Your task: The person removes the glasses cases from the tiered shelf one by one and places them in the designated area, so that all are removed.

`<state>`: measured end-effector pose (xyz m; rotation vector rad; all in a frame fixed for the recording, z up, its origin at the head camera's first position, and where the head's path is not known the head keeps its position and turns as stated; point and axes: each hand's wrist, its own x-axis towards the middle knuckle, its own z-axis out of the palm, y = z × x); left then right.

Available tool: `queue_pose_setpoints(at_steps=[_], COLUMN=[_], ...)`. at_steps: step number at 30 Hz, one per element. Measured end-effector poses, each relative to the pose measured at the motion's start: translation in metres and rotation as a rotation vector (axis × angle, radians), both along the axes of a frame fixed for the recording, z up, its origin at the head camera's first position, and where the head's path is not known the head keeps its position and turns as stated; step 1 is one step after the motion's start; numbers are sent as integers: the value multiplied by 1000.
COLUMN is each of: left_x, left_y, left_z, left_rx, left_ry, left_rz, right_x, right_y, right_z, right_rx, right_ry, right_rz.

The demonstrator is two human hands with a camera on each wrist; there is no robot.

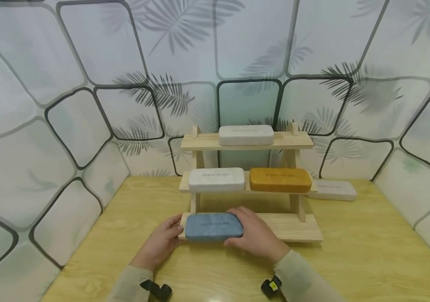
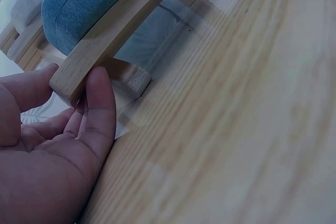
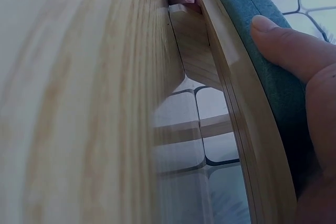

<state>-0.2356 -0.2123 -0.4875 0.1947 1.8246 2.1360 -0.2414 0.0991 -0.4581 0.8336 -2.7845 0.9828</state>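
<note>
A blue glasses case (image 1: 214, 227) lies on the left part of the bottom board of a three-tier wooden display stand (image 1: 294, 227). My right hand (image 1: 256, 237) grips the case's right end, its thumb on the front side in the right wrist view. At the board's left end, my left hand (image 1: 160, 243) pinches the wood; in the left wrist view the thumb lies at the end corner and a finger beneath the board. The middle tier holds a white glasses case (image 1: 216, 179) and a mustard-yellow glasses case (image 1: 280, 180). Another white case (image 1: 246, 135) sits on the top tier.
A further white case (image 1: 333, 190) lies on the wood-grain table (image 1: 354, 247), behind the stand at the right. Patterned curtain-like walls (image 1: 184, 37) enclose the table at the back and both sides. Small black cameras (image 1: 156, 290) are strapped to both wrists.
</note>
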Motion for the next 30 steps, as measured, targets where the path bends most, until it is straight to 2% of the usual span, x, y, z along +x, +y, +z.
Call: queue_pose_setpoints(at_steps=[9, 22, 30], left_x=[-2, -3, -2], left_y=[1, 1, 0], left_z=[0, 0, -2], left_rx=[19, 25, 17], left_ry=[16, -4, -5], left_rz=[-14, 24, 12], right_x=[0, 4, 5], right_y=[3, 11, 17], right_z=[2, 14, 15], right_rx=[-8, -70, -60], right_ry=[-17, -79, -83], right_rz=[1, 10, 53])
